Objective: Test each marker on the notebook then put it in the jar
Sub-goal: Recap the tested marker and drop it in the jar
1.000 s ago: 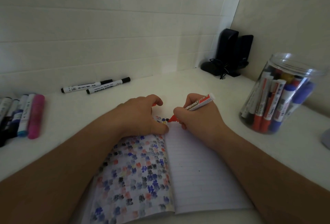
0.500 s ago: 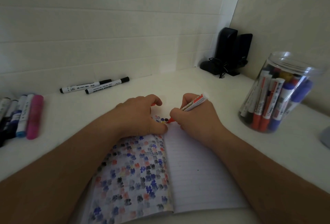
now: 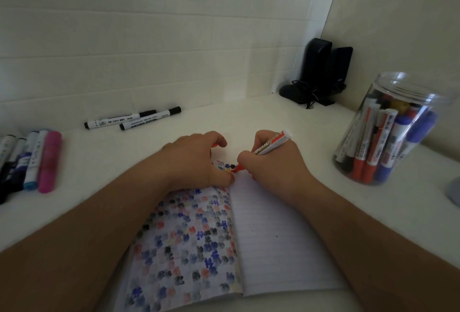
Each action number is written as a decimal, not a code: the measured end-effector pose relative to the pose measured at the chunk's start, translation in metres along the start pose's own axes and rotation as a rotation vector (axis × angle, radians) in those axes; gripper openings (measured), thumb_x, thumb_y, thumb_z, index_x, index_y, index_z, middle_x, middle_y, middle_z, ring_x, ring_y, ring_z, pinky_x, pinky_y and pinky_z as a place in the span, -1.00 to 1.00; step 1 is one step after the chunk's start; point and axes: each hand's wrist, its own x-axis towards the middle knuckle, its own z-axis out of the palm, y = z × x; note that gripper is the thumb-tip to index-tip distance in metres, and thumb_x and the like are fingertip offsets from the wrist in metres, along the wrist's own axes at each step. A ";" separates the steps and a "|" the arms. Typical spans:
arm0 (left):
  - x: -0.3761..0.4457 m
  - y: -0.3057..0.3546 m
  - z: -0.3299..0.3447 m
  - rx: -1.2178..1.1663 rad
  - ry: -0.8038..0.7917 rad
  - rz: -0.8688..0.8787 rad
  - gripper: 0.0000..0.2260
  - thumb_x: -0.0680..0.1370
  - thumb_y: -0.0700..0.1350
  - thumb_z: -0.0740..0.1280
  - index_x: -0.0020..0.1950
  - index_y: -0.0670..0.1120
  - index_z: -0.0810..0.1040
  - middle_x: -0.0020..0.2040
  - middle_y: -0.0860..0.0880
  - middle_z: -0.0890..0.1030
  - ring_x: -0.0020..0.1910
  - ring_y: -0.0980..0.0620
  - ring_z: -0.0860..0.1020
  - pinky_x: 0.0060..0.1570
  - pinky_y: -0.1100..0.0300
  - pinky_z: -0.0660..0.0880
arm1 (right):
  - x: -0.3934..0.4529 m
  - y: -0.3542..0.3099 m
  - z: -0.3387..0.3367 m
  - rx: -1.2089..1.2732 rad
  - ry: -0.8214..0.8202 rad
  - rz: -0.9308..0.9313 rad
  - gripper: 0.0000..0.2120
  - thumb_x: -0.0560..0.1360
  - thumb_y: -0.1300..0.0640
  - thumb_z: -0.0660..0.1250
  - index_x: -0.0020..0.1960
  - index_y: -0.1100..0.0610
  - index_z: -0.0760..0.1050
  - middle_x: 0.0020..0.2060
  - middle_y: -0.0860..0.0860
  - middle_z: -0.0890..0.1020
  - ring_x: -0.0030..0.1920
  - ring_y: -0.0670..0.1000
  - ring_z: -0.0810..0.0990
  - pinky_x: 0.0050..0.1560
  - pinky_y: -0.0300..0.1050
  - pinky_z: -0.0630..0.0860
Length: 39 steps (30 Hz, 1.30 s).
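An open notebook (image 3: 273, 242) lies on the white desk in front of me, its left page covered with coloured ink blots, its right page lined and blank. My right hand (image 3: 276, 162) grips a red marker (image 3: 271, 147), tip down on the top of the left page near the spine. My left hand (image 3: 196, 160) rests on the top of the left page, fingers curled round a small red thing, seemingly the marker's cap (image 3: 215, 144). A clear plastic jar (image 3: 388, 132) with several markers stands at the right.
Two black-capped white markers (image 3: 132, 120) lie by the tiled wall. Several markers, one pink (image 3: 49, 162), lie in a row at the left edge. Black speakers (image 3: 323, 72) with a cable stand in the back corner. A grey object (image 3: 454, 189) shows at the right edge.
The marker tip has shifted slightly left and down on the page between the frames, with my right hand following it. My left hand has stayed in place.
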 end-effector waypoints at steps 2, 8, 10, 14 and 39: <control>-0.001 0.000 0.000 0.001 -0.002 0.000 -0.24 0.33 0.34 0.48 0.47 0.26 0.30 0.18 0.14 0.44 0.21 0.05 0.49 0.32 -0.08 0.46 | 0.001 0.000 -0.001 -0.010 0.012 0.003 -0.71 0.36 0.13 0.47 -0.32 0.13 0.36 -0.42 0.08 0.44 -0.40 0.00 0.46 -0.37 -0.06 0.44; 0.000 0.000 0.000 0.000 -0.007 -0.001 -0.22 0.29 0.37 0.45 0.46 0.28 0.29 0.20 0.14 0.45 0.21 0.05 0.49 0.32 -0.08 0.46 | 0.000 -0.001 -0.004 0.048 0.023 0.012 -0.75 0.39 0.17 0.46 -0.32 0.13 0.40 -0.44 0.12 0.60 -0.45 -0.03 0.56 -0.35 -0.08 0.50; 0.000 0.000 0.000 -0.001 -0.010 -0.002 -0.21 0.27 0.38 0.44 0.46 0.27 0.29 0.21 0.13 0.45 0.22 0.04 0.49 0.32 -0.09 0.46 | -0.002 -0.001 -0.003 0.032 0.009 0.006 -0.77 0.40 0.17 0.47 -0.29 0.15 0.42 -0.39 0.18 0.63 -0.46 -0.06 0.56 -0.36 -0.13 0.51; 0.000 -0.001 0.000 -0.005 -0.010 -0.001 -0.19 0.24 0.41 0.41 0.45 0.28 0.30 0.19 0.14 0.44 0.22 0.04 0.49 0.32 -0.09 0.46 | -0.001 -0.001 -0.002 0.014 -0.009 0.010 -0.77 0.37 0.15 0.47 -0.28 0.17 0.42 -0.36 0.22 0.61 -0.44 -0.04 0.53 -0.39 -0.14 0.47; -0.005 -0.005 -0.002 -0.021 0.024 0.072 -0.42 0.46 0.34 0.41 0.43 0.27 0.35 0.07 0.21 0.49 0.05 0.18 0.51 0.19 0.07 0.51 | 0.002 -0.008 -0.015 0.235 0.218 -0.029 -0.77 0.47 0.17 0.48 -0.23 0.11 0.44 -0.42 0.07 0.52 -0.45 -0.02 0.46 -0.48 -0.15 0.43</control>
